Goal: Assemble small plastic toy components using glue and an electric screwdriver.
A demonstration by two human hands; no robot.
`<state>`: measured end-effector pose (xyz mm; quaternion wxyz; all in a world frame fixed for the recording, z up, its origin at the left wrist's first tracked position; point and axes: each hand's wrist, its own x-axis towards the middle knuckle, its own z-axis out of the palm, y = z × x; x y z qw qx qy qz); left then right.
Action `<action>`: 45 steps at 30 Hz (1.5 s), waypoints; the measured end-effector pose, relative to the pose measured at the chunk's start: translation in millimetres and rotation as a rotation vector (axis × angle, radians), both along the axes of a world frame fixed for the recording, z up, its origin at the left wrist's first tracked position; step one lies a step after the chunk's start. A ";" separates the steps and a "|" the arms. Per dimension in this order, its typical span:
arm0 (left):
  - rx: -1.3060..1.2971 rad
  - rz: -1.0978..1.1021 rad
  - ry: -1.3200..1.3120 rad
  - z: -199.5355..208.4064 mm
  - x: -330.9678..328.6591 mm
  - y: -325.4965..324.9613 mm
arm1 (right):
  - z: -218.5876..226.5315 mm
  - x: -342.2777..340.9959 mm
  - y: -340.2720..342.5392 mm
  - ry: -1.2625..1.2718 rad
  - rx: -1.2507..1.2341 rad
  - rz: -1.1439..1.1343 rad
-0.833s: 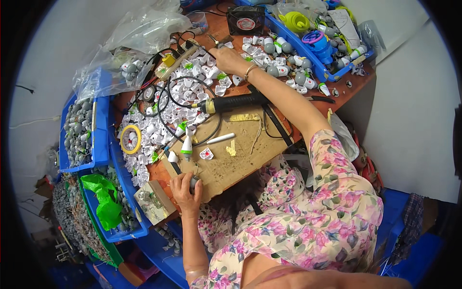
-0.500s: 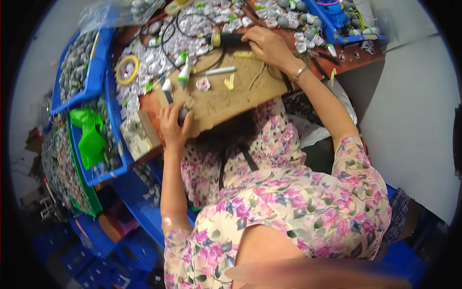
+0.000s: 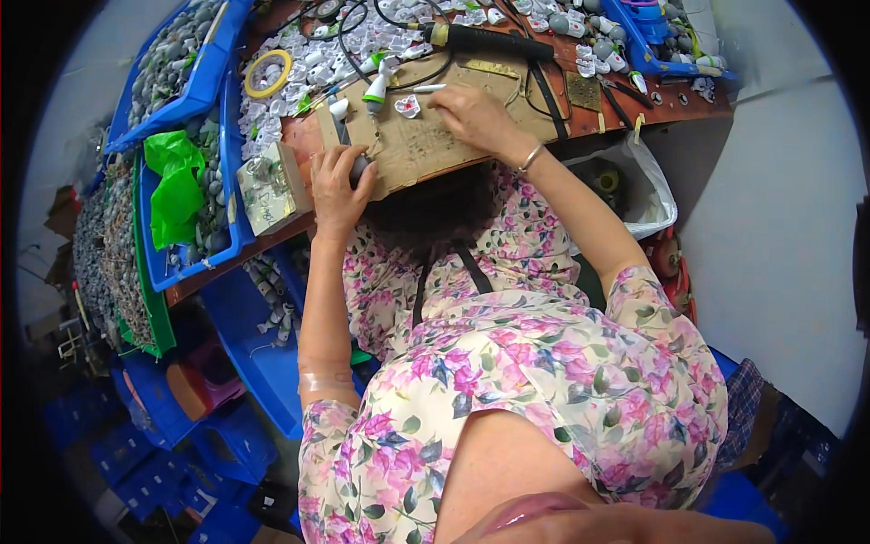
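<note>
holding grey part [image 3: 359, 167] in left hand [image 3: 338, 192]
with right hand [image 3: 476, 118] curled beside white stick [image 3: 429, 88], over board [image 3: 403, 152]; cannot tell if gripping

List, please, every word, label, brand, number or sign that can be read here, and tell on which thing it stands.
Pale box left of the left hand: dark marks like handwriting, which I will not copy.
White plastic casing on the cardboard: a red mark, too small to make out.
Blue plastic items, lower left: small pale spots, too blurred to tell if labels.
No other text is readable.
</note>
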<state>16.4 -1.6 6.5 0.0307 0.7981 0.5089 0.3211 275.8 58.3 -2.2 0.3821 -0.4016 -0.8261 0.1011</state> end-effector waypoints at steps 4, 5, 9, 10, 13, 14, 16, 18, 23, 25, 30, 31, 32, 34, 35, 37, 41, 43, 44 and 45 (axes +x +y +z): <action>-0.013 -0.016 -0.032 -0.3 1.0 1.8 | 5.6 -7.0 12.5 -0.015 -0.059 -0.101; -0.024 -0.017 -0.033 -0.8 1.1 2.6 | 6.8 -2.9 15.0 -0.017 -0.056 -0.113; -0.041 -0.054 -0.020 0.8 4.3 3.4 | 8.3 37.1 27.8 -0.068 0.045 -0.240; -0.034 -0.074 -0.023 0.2 5.3 3.8 | 8.0 51.3 32.5 -0.088 0.140 -0.286; -0.024 -0.040 -0.038 -5.7 2.8 5.7 | 10.3 86.7 50.4 -0.239 0.238 -0.418; -0.020 -0.052 -0.041 -8.1 3.3 6.1 | 12.0 95.5 55.6 -0.304 0.257 -0.441; -0.004 -0.030 -0.072 -11.7 4.7 7.1 | 11.3 107.9 64.6 -0.397 0.199 -0.434; 0.005 -0.037 -0.075 -11.8 5.7 8.2 | 8.0 115.5 74.0 -0.487 0.140 -0.425; 0.003 -0.020 -0.074 -8.9 7.2 5.7 | 23.7 102.0 76.8 -0.543 0.003 -0.357; -0.001 -0.015 -0.065 -8.7 6.9 4.9 | 44.6 82.0 71.2 -0.513 -0.171 -0.390; 0.004 -0.012 -0.052 -8.7 10.4 7.2 | 35.6 48.5 80.4 -0.454 -0.276 -0.373; 0.011 -0.017 -0.050 -8.7 10.1 7.2 | 32.0 46.2 80.0 -0.401 -0.209 -0.338; 0.017 -0.021 -0.050 -8.8 9.6 7.5 | 29.6 46.3 79.9 -0.407 -0.195 -0.348; 0.021 -0.023 -0.049 -9.4 8.8 7.6 | 27.1 50.4 80.9 -0.322 -0.155 -0.323; 0.014 -0.017 -0.045 -8.2 9.0 6.9 | 29.7 53.3 88.6 -0.288 -0.260 -0.332; 0.023 -0.021 -0.041 -4.9 9.5 6.5 | 16.1 75.6 122.8 -0.225 -0.127 -0.364; 0.017 -0.022 -0.034 -5.1 10.5 6.5 | 5.4 102.7 184.7 -0.304 0.121 -0.551; 0.009 -0.025 -0.049 -6.1 10.7 6.7 | 3.0 104.9 206.0 -0.420 0.045 -0.628; 0.015 -0.024 -0.050 -6.1 10.1 6.8 | 1.7 103.3 211.7 -0.419 0.051 -0.628; 0.012 -0.023 -0.043 -5.8 9.6 7.1 | -0.1 102.4 216.1 -0.450 0.019 -0.631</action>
